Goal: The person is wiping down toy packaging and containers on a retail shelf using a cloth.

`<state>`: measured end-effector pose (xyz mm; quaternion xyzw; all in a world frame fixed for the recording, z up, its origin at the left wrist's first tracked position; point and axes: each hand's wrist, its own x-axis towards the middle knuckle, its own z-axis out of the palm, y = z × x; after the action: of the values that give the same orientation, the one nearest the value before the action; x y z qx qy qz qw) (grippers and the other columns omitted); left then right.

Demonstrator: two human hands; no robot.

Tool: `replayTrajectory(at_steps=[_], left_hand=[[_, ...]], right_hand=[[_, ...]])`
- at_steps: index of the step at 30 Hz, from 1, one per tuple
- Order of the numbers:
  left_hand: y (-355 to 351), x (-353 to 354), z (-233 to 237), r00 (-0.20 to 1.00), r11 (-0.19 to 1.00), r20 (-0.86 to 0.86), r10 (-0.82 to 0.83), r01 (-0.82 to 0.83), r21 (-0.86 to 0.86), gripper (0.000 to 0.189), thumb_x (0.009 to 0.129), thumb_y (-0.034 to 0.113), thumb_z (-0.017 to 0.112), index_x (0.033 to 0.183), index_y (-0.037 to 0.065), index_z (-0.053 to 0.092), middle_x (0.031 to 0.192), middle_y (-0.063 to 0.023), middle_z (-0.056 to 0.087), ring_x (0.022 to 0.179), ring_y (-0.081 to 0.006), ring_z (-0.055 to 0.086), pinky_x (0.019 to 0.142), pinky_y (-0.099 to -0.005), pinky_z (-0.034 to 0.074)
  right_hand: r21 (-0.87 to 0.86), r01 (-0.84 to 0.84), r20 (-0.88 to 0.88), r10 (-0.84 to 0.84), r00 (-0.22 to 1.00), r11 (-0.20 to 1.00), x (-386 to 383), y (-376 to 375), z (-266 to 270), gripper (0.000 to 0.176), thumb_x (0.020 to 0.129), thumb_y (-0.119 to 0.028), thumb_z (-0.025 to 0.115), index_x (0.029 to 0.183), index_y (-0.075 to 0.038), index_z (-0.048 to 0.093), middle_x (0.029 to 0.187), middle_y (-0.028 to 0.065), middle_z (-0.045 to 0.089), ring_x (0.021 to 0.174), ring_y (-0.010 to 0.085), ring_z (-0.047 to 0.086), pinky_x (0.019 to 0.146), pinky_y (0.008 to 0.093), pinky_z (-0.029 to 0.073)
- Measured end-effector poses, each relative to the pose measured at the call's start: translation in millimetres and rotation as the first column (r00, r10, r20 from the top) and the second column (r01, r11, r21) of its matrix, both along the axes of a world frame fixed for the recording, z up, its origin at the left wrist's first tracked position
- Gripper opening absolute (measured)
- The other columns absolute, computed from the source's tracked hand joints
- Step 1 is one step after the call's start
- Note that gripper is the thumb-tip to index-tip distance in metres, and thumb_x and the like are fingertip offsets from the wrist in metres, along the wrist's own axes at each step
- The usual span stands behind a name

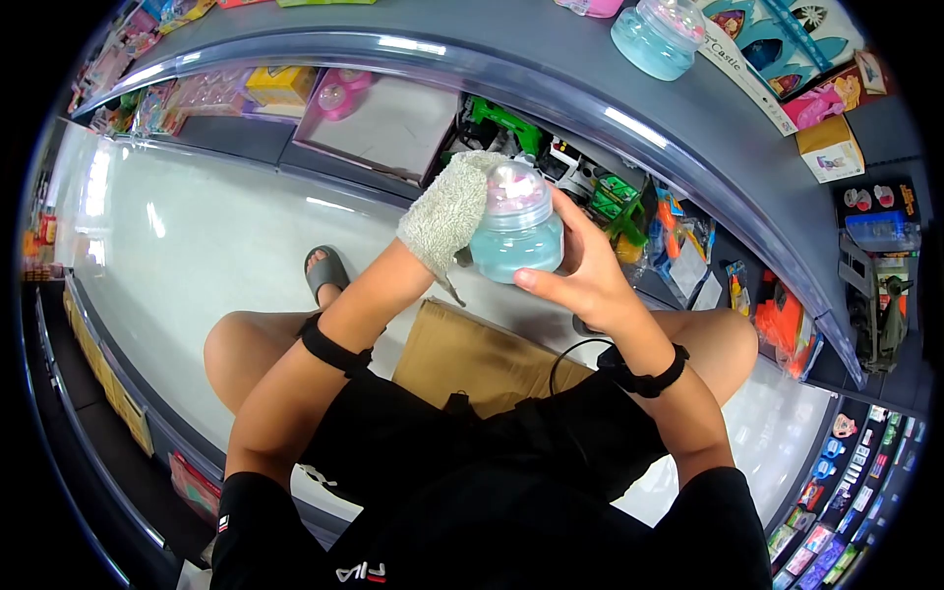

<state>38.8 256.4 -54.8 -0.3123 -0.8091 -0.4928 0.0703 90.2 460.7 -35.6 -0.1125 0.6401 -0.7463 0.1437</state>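
A clear round jar (518, 241) with light blue contents and a domed lid, pinkish inside, is held up in front of me, slightly tilted. My right hand (588, 265) grips its right side, with the thumb across the front and the fingers behind. A grey-white terry cloth (447, 211) covers my left hand (433, 231) like a mitt and presses against the jar's left side and lid edge. My left fingers are hidden under the cloth.
A similar blue jar (657, 41) stands on the upper shelf (472, 44) beside a castle toy box (777, 44). Below are a shallow tray (379, 128) with pink items and several packaged toys (678, 241). A flat cardboard piece (482, 354) lies beneath me.
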Motion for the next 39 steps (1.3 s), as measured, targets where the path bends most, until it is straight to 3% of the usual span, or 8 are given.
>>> replayTrajectory(at_steps=[5, 7, 10, 19, 23, 26, 31, 39], left_hand=[[2.0, 9.0, 7.8, 0.871, 0.970, 0.490, 0.016, -0.132, 0.204, 0.034, 0.105, 0.022, 0.049, 0.130, 0.002, 0.062, 0.125, -0.0205, 0.062, 0.119, -0.0374, 0.060, 0.105, -0.0445, 0.047], [-12.6, 6.7, 7.5, 0.655, 0.918, 0.715, -0.247, -0.077, 0.388, 0.046, 0.104, 0.030, 0.062, 0.144, 0.010, 0.054, 0.137, -0.0043, 0.060, 0.125, -0.0148, 0.058, 0.103, -0.0344, 0.051], [-23.2, 3.6, -21.9, 0.788, 0.934, 0.558, -0.262, 0.062, 0.351, 0.044, 0.107, 0.035, 0.058, 0.144, 0.011, 0.055, 0.134, -0.0036, 0.064, 0.123, -0.0142, 0.062, 0.100, -0.0333, 0.053], [-14.6, 14.2, -0.5, 0.498, 0.757, 0.734, -0.461, -0.211, 0.619, 0.043, 0.109, 0.036, 0.052, 0.142, 0.009, 0.057, 0.139, -0.0052, 0.064, 0.125, -0.0168, 0.063, 0.105, -0.0345, 0.051], [-6.2, 14.2, 12.4, 0.590, 0.752, 0.706, -0.392, -0.237, 0.615, 0.036, 0.107, 0.033, 0.056, 0.133, 0.010, 0.064, 0.123, -0.0043, 0.068, 0.111, -0.0163, 0.065, 0.099, -0.0329, 0.052], [-10.0, 10.6, 11.3, 0.723, 0.835, 0.618, -0.309, -0.106, 0.540, 0.035, 0.107, 0.029, 0.054, 0.134, 0.008, 0.064, 0.122, -0.0062, 0.068, 0.111, -0.0173, 0.065, 0.098, -0.0323, 0.052], [-15.0, -10.5, -20.1, 0.995, 0.982, 0.084, -0.048, 0.062, -0.177, 0.067, 0.075, 0.006, 0.079, 0.138, 0.005, 0.055, 0.125, -0.0183, 0.062, 0.118, -0.0389, 0.061, 0.103, -0.0418, 0.049], [-16.7, -14.1, -20.3, 0.999, 0.902, -0.037, 0.023, -0.037, -0.430, 0.034, 0.089, 0.006, 0.065, 0.122, 0.003, 0.063, 0.115, -0.0222, 0.066, 0.108, -0.0412, 0.066, 0.092, -0.0456, 0.055]], right_hand=[[0.137, -0.034, -0.036, 0.039, 0.999, 0.990, 0.6, 1.8, -1.8, 0.100, 0.083, -0.017, 0.090, 0.160, 0.004, 0.031, 0.151, 0.0160, 0.051, 0.140, 0.0226, 0.048, 0.119, 0.0368, 0.035], [0.178, -0.045, -0.036, 0.053, 0.998, 0.983, 1.5, 2.8, -3.9, 0.101, 0.082, -0.018, 0.090, 0.160, 0.004, 0.030, 0.153, 0.0175, 0.049, 0.141, 0.0235, 0.048, 0.119, 0.0374, 0.035], [0.383, -0.046, -0.241, 0.148, 0.959, 0.923, 3.4, 5.3, -13.6, 0.102, 0.082, -0.018, 0.090, 0.161, 0.003, 0.029, 0.156, 0.0199, 0.046, 0.143, 0.0249, 0.047, 0.119, 0.0383, 0.036], [-0.001, -0.134, 0.137, 0.133, 0.982, 0.991, 1.8, 1.2, -3.9, 0.112, 0.077, -0.013, 0.093, 0.162, -0.006, 0.022, 0.153, 0.0219, 0.048, 0.142, 0.0289, 0.047, 0.119, 0.0421, 0.035], [-0.131, -0.084, 0.177, 0.107, 0.978, 0.988, -0.3, 5.0, 3.3, 0.116, 0.078, -0.011, 0.091, 0.166, -0.008, 0.015, 0.152, 0.0223, 0.049, 0.141, 0.0295, 0.048, 0.119, 0.0429, 0.035], [-0.113, -0.076, 0.162, 0.094, 0.982, 0.991, 0.1, 4.9, 6.1, 0.119, 0.079, -0.013, 0.090, 0.167, -0.008, 0.011, 0.151, 0.0226, 0.050, 0.141, 0.0294, 0.048, 0.120, 0.0434, 0.033], [0.070, -0.022, 0.016, 0.021, 1.000, 0.997, 0.9, 5.0, -7.6, 0.120, 0.078, -0.018, 0.093, 0.167, -0.006, 0.013, 0.152, 0.0225, 0.050, 0.140, 0.0294, 0.049, 0.119, 0.0419, 0.034], [0.405, 0.115, -0.217, -0.026, 0.976, 0.907, -0.2, 1.9, -13.8, 0.108, 0.075, -0.025, 0.095, 0.160, -0.001, 0.033, 0.149, 0.0234, 0.053, 0.137, 0.0324, 0.055, 0.116, 0.0424, 0.041]])
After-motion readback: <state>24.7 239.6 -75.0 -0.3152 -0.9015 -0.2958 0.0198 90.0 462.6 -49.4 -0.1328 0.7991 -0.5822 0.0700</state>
